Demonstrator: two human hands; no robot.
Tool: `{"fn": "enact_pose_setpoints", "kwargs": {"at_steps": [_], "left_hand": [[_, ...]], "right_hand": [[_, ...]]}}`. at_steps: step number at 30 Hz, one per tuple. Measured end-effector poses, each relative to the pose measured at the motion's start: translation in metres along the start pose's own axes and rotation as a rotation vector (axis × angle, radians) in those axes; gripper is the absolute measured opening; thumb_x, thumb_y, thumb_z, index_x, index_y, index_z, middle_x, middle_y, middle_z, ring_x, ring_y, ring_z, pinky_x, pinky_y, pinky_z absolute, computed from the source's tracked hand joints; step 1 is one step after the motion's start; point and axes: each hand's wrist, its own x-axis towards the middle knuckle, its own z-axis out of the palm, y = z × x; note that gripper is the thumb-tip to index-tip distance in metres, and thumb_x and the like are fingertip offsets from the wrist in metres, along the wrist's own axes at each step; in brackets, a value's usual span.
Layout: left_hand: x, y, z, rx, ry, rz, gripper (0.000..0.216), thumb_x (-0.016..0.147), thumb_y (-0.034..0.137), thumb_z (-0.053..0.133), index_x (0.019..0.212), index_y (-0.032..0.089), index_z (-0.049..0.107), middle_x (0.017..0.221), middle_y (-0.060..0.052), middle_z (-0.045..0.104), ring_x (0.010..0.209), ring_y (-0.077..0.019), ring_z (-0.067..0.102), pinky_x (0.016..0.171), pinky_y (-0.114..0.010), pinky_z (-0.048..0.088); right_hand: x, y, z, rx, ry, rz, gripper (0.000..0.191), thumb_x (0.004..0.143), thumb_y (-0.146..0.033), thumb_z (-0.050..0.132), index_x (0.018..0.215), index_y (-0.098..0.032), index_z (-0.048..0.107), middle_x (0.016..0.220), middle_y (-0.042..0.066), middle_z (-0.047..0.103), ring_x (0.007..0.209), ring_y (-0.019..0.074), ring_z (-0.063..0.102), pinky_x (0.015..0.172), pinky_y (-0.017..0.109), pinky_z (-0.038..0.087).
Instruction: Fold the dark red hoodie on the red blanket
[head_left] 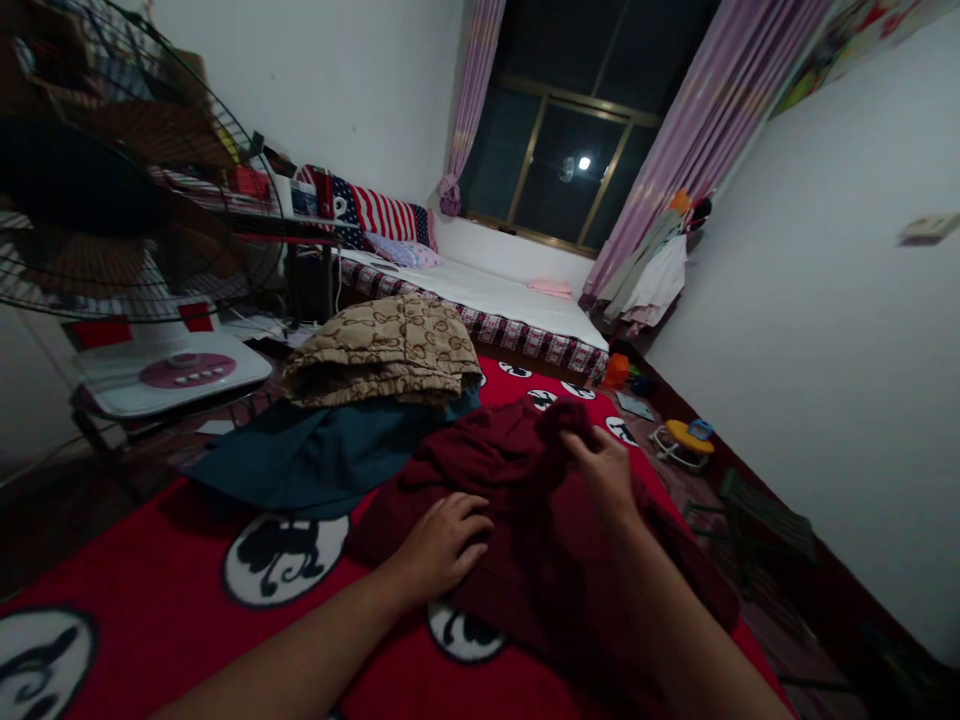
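Observation:
A dark red garment (517, 540) lies spread and rumpled on a bright red blanket (172, 580) patterned with white circles. My right hand (600, 465) is closed on a bunched part of the garment and lifts it a little. On the garment's left side rests my left hand (446, 540), palm down with its fingers slightly curled and apart. Just beyond it are a teal cloth (300, 460) and, on top of that, a tan patterned garment (390, 345). What kind of garment the dark red one is, I cannot tell.
At the left a fan (180, 370) with a wire cage stands close to the blanket. Behind lies a bed (480, 280) under a window. On the floor at the right are a yellow-topped stool (686, 438) and a dark folding chair (765, 515).

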Motion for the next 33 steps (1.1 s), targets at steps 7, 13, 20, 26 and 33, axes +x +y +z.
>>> {"fn": "enact_pose_setpoints", "kwargs": {"at_steps": [7,13,20,26,33], "left_hand": [[-0.002,0.005,-0.002,-0.038,0.023,0.089,0.020,0.084,0.014,0.055,0.097,0.024,0.066,0.111,-0.003,0.064,0.104,-0.0190,0.057,0.091,-0.035,0.044],[0.004,0.004,-0.034,0.100,0.365,-0.013,0.031,0.083,0.009,0.050,0.107,0.025,0.063,0.120,-0.004,0.060,0.117,-0.0206,0.049,0.100,-0.038,0.037],[0.001,-0.030,-0.064,0.413,0.291,-0.462,0.047,0.076,0.021,0.058,0.123,0.022,0.055,0.122,-0.008,0.059,0.112,-0.0278,0.053,0.092,-0.040,0.044],[-0.003,-0.037,-0.070,0.366,0.130,-0.584,0.025,0.081,0.028,0.052,0.103,0.031,0.065,0.101,0.001,0.068,0.089,-0.0223,0.065,0.071,-0.031,0.048],[0.000,-0.032,-0.074,0.295,0.026,-0.570,0.029,0.070,0.025,0.056,0.095,0.033,0.067,0.094,0.003,0.068,0.086,-0.0205,0.064,0.068,-0.028,0.044]], "right_hand": [[-0.033,0.019,-0.131,-0.513,-0.057,0.137,0.034,0.063,-0.047,0.066,0.078,-0.017,0.070,0.070,0.006,0.070,0.069,0.0264,0.066,0.058,0.032,0.047],[-0.045,0.013,-0.118,-1.182,-0.416,0.039,0.022,0.079,-0.044,0.055,0.077,-0.028,0.070,0.086,0.005,0.071,0.078,0.0259,0.067,0.059,0.031,0.041],[0.010,0.042,-0.001,-0.825,-0.384,-0.241,0.049,0.077,-0.039,0.062,0.122,-0.018,0.058,0.127,0.013,0.058,0.115,0.0260,0.055,0.093,0.034,0.043],[0.032,0.059,0.016,-0.560,-0.321,-0.123,0.029,0.079,-0.042,0.057,0.076,-0.016,0.070,0.074,0.006,0.069,0.076,0.0224,0.064,0.067,0.028,0.045],[0.040,0.088,-0.066,-0.551,-0.145,0.152,0.028,0.072,-0.042,0.061,0.075,-0.016,0.072,0.069,0.006,0.070,0.075,0.0255,0.065,0.065,0.031,0.046]]}}
